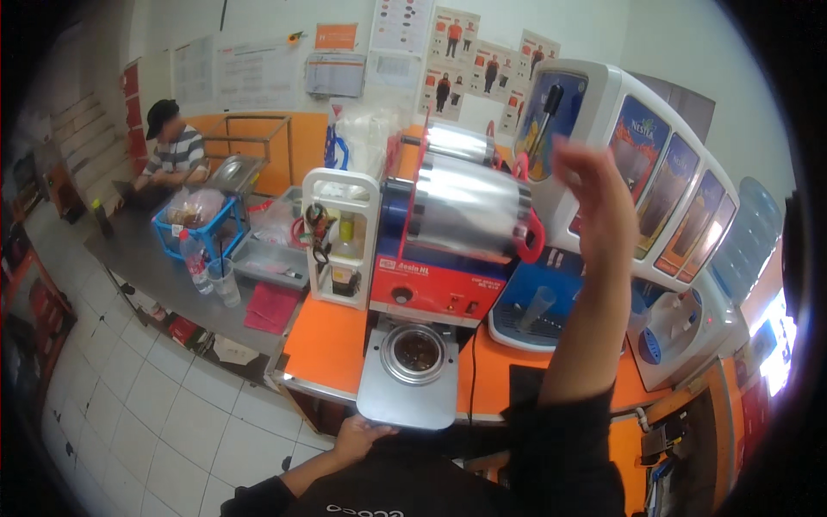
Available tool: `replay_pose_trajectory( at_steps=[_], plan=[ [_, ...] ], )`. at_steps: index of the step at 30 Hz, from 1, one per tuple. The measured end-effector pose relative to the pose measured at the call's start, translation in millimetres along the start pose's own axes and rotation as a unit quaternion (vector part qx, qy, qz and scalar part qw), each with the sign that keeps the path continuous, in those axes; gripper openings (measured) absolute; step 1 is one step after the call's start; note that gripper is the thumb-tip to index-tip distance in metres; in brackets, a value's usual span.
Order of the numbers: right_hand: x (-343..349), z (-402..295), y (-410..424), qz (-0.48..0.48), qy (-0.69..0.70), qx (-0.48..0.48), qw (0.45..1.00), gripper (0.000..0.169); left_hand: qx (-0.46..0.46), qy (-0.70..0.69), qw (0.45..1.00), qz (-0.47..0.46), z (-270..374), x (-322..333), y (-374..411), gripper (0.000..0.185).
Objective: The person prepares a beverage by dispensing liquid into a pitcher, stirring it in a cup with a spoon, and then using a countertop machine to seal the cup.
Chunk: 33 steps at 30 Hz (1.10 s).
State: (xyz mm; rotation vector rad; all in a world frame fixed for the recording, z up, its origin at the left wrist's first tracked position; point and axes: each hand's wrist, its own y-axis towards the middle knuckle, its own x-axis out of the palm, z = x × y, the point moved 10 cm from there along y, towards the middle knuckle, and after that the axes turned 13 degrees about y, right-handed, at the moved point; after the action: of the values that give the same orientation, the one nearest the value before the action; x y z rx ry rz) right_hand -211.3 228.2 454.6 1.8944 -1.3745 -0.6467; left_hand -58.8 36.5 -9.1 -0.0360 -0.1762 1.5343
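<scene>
A red and blue cup sealing machine [429, 287] stands in front of me with its metal sliding tray [407, 407] drawn out. In the tray's round holder [386, 365] sits a cup with a dark drink and what looks like ice [417, 352]. My left hand [362, 436] grips the tray's front left edge, thumb on top. Raised and blurred, my right hand [591, 181] has nothing visible in it. It is close to the machine's black-handled lever [550, 106], with no clear contact. Shiny film rolls [468, 203] top the machine.
Right of the sealer is a drink dispenser [665, 187] with a clear cup [537, 307] on its drip tray. A white caddy [309, 258] stands at left. The steel table [136, 258] bears a blue basket [194, 242], a bottle [194, 258] and a pink cloth [274, 307]. Someone sits behind it.
</scene>
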Motion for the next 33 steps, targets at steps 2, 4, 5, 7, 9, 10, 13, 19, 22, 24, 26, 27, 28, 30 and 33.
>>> replay_pose_trajectory(
  at_steps=[2, 4, 5, 7, 9, 10, 13, 19, 22, 24, 26, 27, 28, 30, 33],
  plan=[
    [-21.1, 58.6, 36.9, 0.101, -0.018, 0.134, 0.986, 0.061, -0.009, -0.021, 1.0, 0.005, -9.6, -0.9, 1.2, 0.021],
    [-21.4, 101.4, 32.6, 0.061, 0.026, 0.253, 0.965, 0.059, 0.009, -0.044, 0.999, 0.005, -10.8, 3.0, 3.2, 0.022],
    [-23.1, 115.4, 26.5, 0.041, 0.046, 0.31, 0.949, 0.059, 0.018, -0.055, 0.998, 0.004, -9.6, 6.0, 3.9, 0.022],
    [14.6, 72.6, 10.0, -0.017, 0.02, 0.122, 0.992, 0.059, 0.01, -0.075, 0.996, 0.043, -13.1, -7.4, -0.9, 0.022],
    [36.0, 32.2, -47.9, -0.172, 0.057, 0.033, 0.983, 0.057, 0.009, -0.074, 0.996, 0.048, -14.4, -8.0, -3.4, 0.022],
    [50.0, 21.8, -83.7, -0.306, 0.025, 0.022, 0.951, 0.051, 0.013, -0.061, 0.997, 0.043, -11.9, -7.9, -3.6, 0.023],
    [51.4, 10.3, -137.5, -0.467, -0.04, -0.01, 0.883, 0.037, 0.035, -0.075, 0.996, 0.044, -7.0, -5.7, -2.8, 0.024],
    [-15.6, 17.8, -15.7, 0.034, 0.035, -0.068, 0.996, 0.047, 0.055, -0.069, 0.993, 0.074, -16.9, -8.5, -3.0, 0.023],
    [-17.0, 72.9, 29.8, 0.07, 0.061, 0.096, 0.991, 0.061, 0.047, -0.075, 0.993, 0.082, -16.3, -8.8, -3.5, 0.022],
    [-23.3, 118.2, 41.2, 0.092, 0.069, 0.238, 0.965, 0.063, 0.037, -0.073, 0.993, 0.082, -13.7, -6.9, -4.0, 0.022],
    [-14.0, 143.9, 46.3, 0.014, 0.042, 0.312, 0.949, 0.062, 0.042, -0.089, 0.992, 0.08, -9.3, -3.1, -4.4, 0.021],
    [2.6, 148.3, 44.6, -0.032, 0.031, 0.347, 0.937, 0.062, 0.042, -0.075, 0.993, 0.085, -10.4, -4.9, -5.5, 0.021],
    [12.8, 141.0, 44.6, -0.09, -0.022, 0.328, 0.94, 0.061, 0.043, -0.062, 0.993, 0.088, -12.9, -6.5, -6.1, 0.021],
    [27.1, 117.7, 35.5, -0.201, -0.131, 0.285, 0.928, 0.061, 0.037, -0.028, 0.995, 0.088, -11.4, -7.2, -6.2, 0.021],
    [32.4, 101.6, 34.0, -0.225, -0.185, 0.223, 0.93, 0.073, 0.028, -0.011, 0.996, 0.089, -11.6, -8.5, -9.0, 0.022]
  ],
)
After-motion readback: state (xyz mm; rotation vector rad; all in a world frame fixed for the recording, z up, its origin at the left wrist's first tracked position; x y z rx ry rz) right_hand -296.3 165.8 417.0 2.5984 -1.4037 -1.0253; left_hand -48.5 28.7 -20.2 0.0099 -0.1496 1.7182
